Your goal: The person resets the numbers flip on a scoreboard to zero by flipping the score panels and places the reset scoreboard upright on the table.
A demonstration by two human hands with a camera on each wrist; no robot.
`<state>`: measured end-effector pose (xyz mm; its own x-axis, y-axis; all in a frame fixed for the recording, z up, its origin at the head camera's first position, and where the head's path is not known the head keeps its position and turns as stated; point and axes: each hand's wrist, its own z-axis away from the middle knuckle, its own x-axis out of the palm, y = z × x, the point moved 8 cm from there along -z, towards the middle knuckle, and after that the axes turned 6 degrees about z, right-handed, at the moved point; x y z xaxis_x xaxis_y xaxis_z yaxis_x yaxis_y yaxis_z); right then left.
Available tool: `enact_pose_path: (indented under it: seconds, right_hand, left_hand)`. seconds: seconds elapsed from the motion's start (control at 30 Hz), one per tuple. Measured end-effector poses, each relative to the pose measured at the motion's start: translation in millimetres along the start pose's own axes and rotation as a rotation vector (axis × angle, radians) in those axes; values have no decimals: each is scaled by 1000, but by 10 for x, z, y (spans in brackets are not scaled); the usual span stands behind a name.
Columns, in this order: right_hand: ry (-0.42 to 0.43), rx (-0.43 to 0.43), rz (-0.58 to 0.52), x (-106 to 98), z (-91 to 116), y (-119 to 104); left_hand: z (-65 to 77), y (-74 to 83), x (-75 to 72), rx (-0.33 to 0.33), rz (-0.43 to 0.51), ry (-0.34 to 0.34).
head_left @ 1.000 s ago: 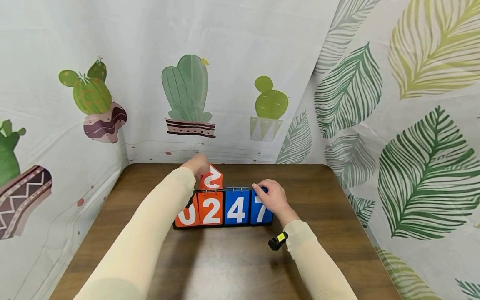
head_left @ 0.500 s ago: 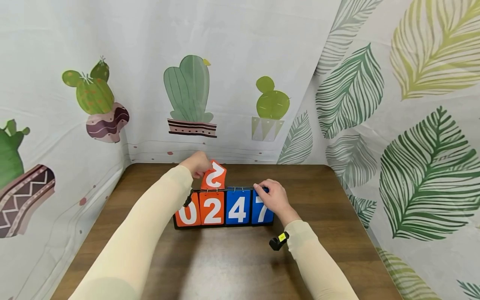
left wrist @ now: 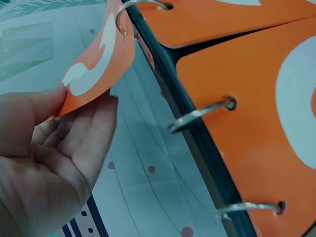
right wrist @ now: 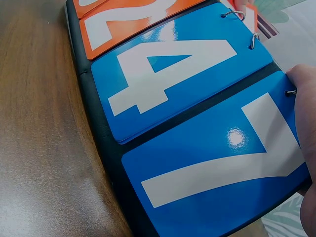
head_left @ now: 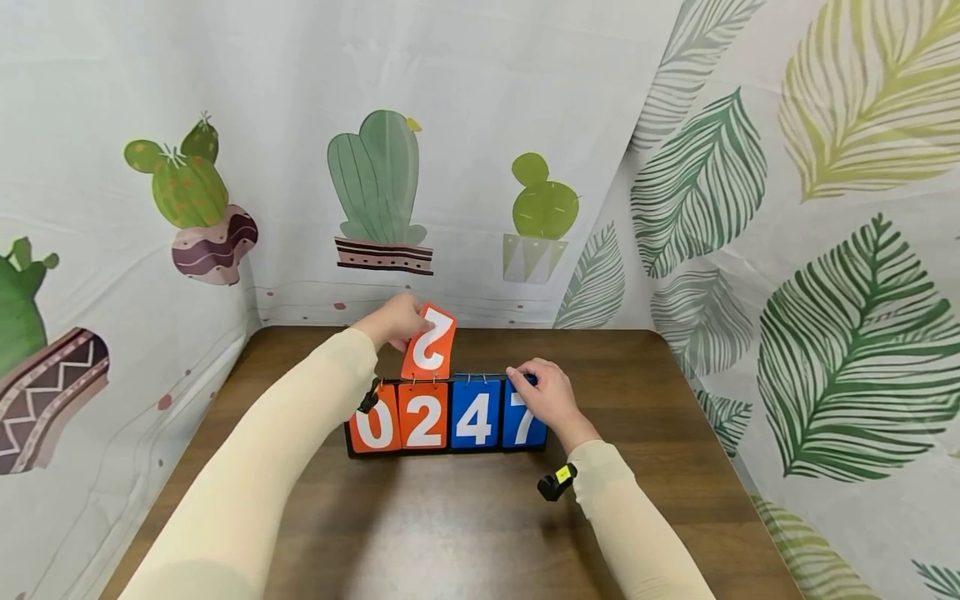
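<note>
A black flip scoreboard [head_left: 474, 417] stands on the table, its front reading 0, 2, 4, 7. The left pair of cards is orange, the right pair blue. In the head view my left hand [head_left: 396, 321] pinches the edge of an orange card [head_left: 430, 358] with an upside-down 2, raised above the top edge on its rings. The left wrist view shows my thumb on the face of this bent card [left wrist: 106, 74] and the fingers behind. My right hand [head_left: 551, 396] grips the scoreboard's top right corner above the 7; its fingers behind are hidden.
The brown wooden table [head_left: 465, 533] reaches back to a white curtain [head_left: 465, 67] printed with cacti. A leaf-printed curtain [head_left: 697, 317] hangs along the right side. Black wrist cameras [head_left: 557, 482] sit on both wrists.
My left hand has drawn the orange card up and slightly right, so more of its upside-down 2 shows. The right hand keeps its hold at the corner.
</note>
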<state>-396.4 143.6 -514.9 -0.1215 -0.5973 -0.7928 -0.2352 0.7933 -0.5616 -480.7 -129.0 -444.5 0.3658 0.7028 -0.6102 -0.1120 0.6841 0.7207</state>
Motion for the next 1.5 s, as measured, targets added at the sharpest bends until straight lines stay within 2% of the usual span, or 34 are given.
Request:
enact_pose_path:
  seconds: [0.2, 0.33, 0.53, 0.67, 0.77, 0.97, 1.17, 1.27, 1.43, 1.5]
  right_hand:
    - [-7, 10, 4, -5, -5, -2]
    - [0, 12, -1, -16, 8, -9]
    - [-1, 7, 0, -8, 19, -16]
    - [3, 5, 3, -5, 19, -11]
    - [3, 3, 1, -3, 19, -10]
    - [5, -9, -6, -11, 9, -20]
    - [9, -20, 3, 2, 9, -20]
    - [4, -29, 11, 18, 8, -21]
    - [14, -31, 6, 2, -6, -15]
    - [19, -32, 6, -7, -12, -5]
  left_hand:
    - [148, 37, -46, 42, 138, -49]
    - [242, 97, -77, 81, 192, -80]
    - [459, 208, -105, 194, 162, -146]
    - [668, 273, -84, 295, 124, -206]
    - [835, 292, -58, 375, 80, -221]
    - [1204, 288, 103, 518, -103, -184]
    - [1536, 132, 391, 584, -112, -143]
    - [1691, 26, 539, 644, -186, -87]
    - [1810, -131, 753, 708, -354, 49]
    - [1802, -190, 843, 718, -374, 83]
